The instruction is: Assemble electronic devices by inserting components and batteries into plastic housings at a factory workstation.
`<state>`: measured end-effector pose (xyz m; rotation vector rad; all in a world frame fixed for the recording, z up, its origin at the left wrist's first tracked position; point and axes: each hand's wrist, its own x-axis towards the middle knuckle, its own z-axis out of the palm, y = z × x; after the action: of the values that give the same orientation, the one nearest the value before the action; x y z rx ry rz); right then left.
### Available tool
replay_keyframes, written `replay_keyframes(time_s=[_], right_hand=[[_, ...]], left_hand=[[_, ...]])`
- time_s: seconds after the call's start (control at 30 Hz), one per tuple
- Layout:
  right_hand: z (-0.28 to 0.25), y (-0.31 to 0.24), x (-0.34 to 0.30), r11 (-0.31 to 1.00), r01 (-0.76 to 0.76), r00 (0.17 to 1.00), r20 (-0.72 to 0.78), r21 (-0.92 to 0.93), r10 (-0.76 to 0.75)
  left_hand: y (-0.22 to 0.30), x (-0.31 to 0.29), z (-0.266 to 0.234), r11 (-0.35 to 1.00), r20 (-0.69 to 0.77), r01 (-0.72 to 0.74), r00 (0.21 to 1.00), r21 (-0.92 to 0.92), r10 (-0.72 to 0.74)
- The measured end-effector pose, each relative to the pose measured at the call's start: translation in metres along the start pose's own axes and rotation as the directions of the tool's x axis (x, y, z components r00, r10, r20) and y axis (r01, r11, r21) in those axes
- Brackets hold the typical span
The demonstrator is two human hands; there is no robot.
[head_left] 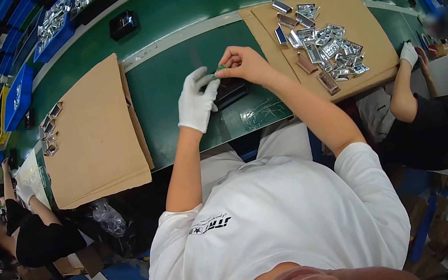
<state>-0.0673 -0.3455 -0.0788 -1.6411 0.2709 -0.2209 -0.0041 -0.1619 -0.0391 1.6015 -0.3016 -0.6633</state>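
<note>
My left hand (196,102), in a white glove, and my bare right hand (248,66) meet over the middle of the green bench. Between their fingertips is a small green piece (220,69), perhaps a bit of circuit board, though it is too small to be sure. The right thumb and forefinger pinch it, and the gloved fingers close on its near side. Just below the hands a dark block-shaped fixture (232,93) rests on the bench, partly covered by them. Thin pale wires or scraps (262,114) lie scattered to its right.
Shiny metal housings (331,49) are heaped on a cardboard sheet (356,7) at right. Another cardboard sheet (92,137) at left carries several housings (50,127). Black boxes (123,24) sit on the far bench strip. Co-workers (431,113) sit on both sides.
</note>
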Motion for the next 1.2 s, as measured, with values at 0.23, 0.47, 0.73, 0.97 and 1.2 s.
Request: replay_keyframes(time_s=[0.23,0.47,0.73,0.97,1.2], right_hand=[[-0.004,-0.013,-0.021,0.997,0.026,0.999,-0.03,-0.078,-0.029],[0.009,-0.012,-0.043,0.825,0.108,0.966,-0.138,-0.554,-0.219],[0.011,0.008,-0.053,0.959,0.122,0.962,-0.208,-0.257,-0.178],[0.021,0.005,-0.058,0.957,0.122,0.976,-0.144,-0.262,-0.164],[0.028,0.006,-0.061,0.903,0.196,0.946,-0.17,-0.382,-0.276]], left_hand=[[-0.012,0.021,-0.008,0.997,0.151,-0.046,0.988,0.061,0.037],[-0.01,0.013,-0.006,0.826,0.139,-0.116,0.989,0.552,0.046],[0.016,-0.014,-0.002,0.558,0.233,-0.254,0.966,0.79,0.11],[-0.004,-0.002,-0.014,0.656,0.342,-0.303,0.937,0.691,0.072],[0.007,-0.017,-0.044,0.872,0.224,-0.17,0.972,0.459,0.071]])
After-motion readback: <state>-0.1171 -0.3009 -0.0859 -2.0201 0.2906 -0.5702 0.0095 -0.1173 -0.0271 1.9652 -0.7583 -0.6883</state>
